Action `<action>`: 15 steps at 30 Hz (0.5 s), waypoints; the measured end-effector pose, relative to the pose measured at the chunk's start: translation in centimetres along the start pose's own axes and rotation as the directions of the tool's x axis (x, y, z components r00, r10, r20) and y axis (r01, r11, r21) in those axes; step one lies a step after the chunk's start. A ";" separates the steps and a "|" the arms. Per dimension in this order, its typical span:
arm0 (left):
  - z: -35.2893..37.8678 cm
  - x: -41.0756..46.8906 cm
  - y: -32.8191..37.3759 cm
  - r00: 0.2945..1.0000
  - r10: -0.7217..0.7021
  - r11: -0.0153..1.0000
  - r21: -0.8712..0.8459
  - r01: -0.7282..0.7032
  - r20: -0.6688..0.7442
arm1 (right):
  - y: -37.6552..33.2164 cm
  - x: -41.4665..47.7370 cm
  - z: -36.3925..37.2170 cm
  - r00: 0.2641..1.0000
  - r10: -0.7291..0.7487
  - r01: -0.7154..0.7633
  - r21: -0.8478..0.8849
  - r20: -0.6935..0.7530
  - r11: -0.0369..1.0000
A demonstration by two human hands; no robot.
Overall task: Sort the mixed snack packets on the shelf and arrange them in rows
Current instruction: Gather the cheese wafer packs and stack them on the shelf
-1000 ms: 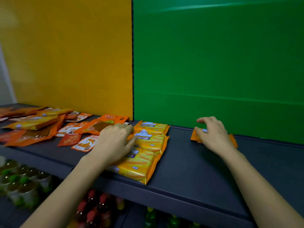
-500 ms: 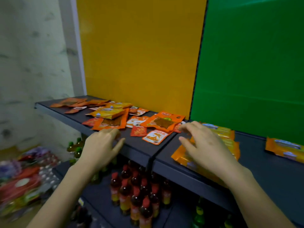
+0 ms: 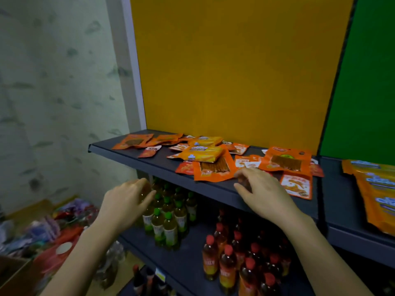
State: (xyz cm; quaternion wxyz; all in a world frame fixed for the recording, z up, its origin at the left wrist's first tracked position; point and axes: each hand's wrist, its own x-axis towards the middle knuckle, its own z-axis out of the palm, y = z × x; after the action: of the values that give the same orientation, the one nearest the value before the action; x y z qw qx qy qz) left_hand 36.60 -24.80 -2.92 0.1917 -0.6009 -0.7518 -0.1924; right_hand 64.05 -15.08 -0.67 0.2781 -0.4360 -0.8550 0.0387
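Fingers (image 3: 250, 173) at dark shelf (image 3: 162, 161) edge

A dark shelf (image 3: 162, 165) carries jumbled orange snack packets (image 3: 286, 162) and yellow cheese packets (image 3: 203, 153). The right hand (image 3: 263, 193) hangs over the shelf's front edge, fingers loosely bent, just beside a windowed orange packet (image 3: 213, 169). The left hand (image 3: 126, 201) hovers lower, empty, before green-capped bottles (image 3: 168, 218); red-capped bottles (image 3: 228, 259) stand beside those.
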 end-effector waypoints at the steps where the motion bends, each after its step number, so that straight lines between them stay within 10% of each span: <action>1: 0.2 0.5 -1.0 1.000 0.000 1.000 -0.006 0.000 -0.002 | -0.5 0.7 0.5 1.000 0.011 -0.011 -0.007 -0.001 1.000; 15: 5.2 11.4 -8.5 0.989 0.093 0.983 -0.145 -0.109 -0.112 | -0.7 12.3 5.6 0.964 0.265 -0.267 -0.126 -0.036 0.955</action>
State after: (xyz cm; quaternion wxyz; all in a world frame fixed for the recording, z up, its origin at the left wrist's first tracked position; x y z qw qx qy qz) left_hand 25.71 -14.40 -1.96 0.1945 -0.6400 -0.6926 -0.2700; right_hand 54.96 -5.05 0.26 0.2493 -0.5645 -0.7867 0.0162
